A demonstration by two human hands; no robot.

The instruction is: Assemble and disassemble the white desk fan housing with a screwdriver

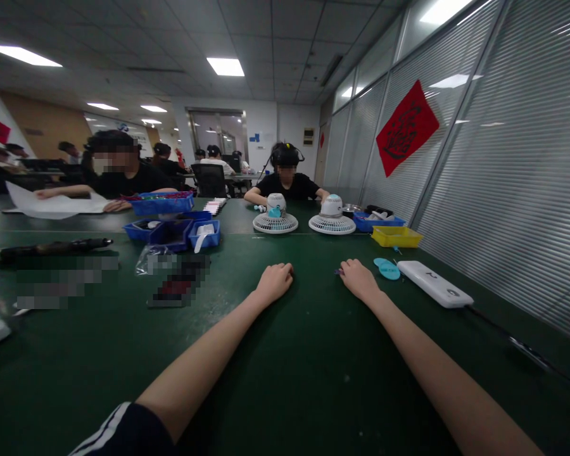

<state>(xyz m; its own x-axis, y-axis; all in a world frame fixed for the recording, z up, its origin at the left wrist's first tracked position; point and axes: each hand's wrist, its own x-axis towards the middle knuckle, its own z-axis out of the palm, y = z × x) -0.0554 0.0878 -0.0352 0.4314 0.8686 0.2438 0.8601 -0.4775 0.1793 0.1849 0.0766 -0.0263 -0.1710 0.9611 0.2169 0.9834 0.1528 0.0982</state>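
Note:
My left hand (275,282) rests on the green table (285,367) with its fingers curled into a loose fist, nothing visible in it. My right hand (358,278) lies on the table a short way to the right, fingers curled under, with a tiny dark object at its fingertips that I cannot make out. Two small teal discs (388,268) lie just right of my right hand. A white power strip (434,284) lies beyond them. Two white fans (275,216) (332,218) lie face down farther back.
A yellow tray (396,236) and a blue tray (377,220) sit at the back right. Several blue bins (175,231) stand at the back left, with a plastic bag beside them. A person sits across the table behind the fans; others work at the left. A glass wall with blinds runs along the right.

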